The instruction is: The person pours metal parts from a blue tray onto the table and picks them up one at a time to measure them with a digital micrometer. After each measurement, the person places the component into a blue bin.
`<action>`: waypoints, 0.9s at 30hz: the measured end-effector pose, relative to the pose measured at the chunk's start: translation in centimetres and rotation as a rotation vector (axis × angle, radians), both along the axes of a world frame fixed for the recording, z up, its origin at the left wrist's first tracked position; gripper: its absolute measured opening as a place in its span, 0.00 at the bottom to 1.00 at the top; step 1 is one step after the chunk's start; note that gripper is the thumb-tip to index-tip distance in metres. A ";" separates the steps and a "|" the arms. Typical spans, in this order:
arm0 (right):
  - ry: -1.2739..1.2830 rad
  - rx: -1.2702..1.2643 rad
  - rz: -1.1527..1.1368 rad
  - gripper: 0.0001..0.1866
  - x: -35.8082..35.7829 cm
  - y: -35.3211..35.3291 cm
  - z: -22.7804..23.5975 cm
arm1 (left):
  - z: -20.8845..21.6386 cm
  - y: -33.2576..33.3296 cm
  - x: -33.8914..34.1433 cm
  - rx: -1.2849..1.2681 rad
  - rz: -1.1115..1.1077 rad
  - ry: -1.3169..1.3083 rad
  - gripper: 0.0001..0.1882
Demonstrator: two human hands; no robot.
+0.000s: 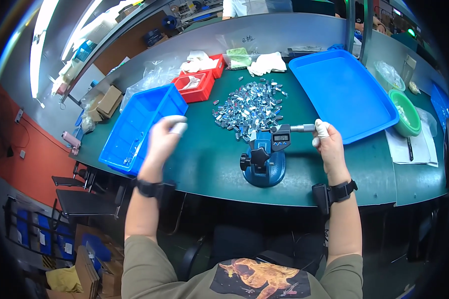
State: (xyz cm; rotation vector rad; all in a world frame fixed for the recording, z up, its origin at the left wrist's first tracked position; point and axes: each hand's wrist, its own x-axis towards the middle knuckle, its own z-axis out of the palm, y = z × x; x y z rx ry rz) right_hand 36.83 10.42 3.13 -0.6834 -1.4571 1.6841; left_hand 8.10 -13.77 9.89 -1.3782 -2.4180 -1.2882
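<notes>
A digital micrometer [280,138] is held in a blue stand [264,174] with black knobs near the table's front edge. My right hand [330,149], with white finger covers, pinches the thimble at its right end. My left hand [163,142] is over the right side of a deep blue bin [117,134], beside its wall. It is smeared by motion, so whether it holds anything cannot be made out. Behind the micrometer lies a heap of small shiny metal pieces [249,107]. A few small pieces lie in the blue bin.
A shallow blue tray [344,94] lies at the right. Beyond it stand a green bowl [406,119] and a black pen [410,149] on white paper. Red boxes [197,92] and a white cloth [268,64] are at the back. A grey partition [294,35] bounds the green table.
</notes>
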 end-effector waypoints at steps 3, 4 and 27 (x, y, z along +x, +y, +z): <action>0.011 0.005 0.017 0.14 -0.4 -0.4 0.0 | -3.6 4.6 2.8 -0.211 -0.077 -0.138 0.11; 0.013 0.004 0.014 0.14 -0.2 -0.3 0.0 | -4.0 6.1 3.9 -0.203 -0.093 -0.145 0.11; -0.013 -0.005 -0.030 0.14 -0.4 -0.7 0.5 | -5.2 10.5 8.0 0.242 -0.568 -1.236 0.12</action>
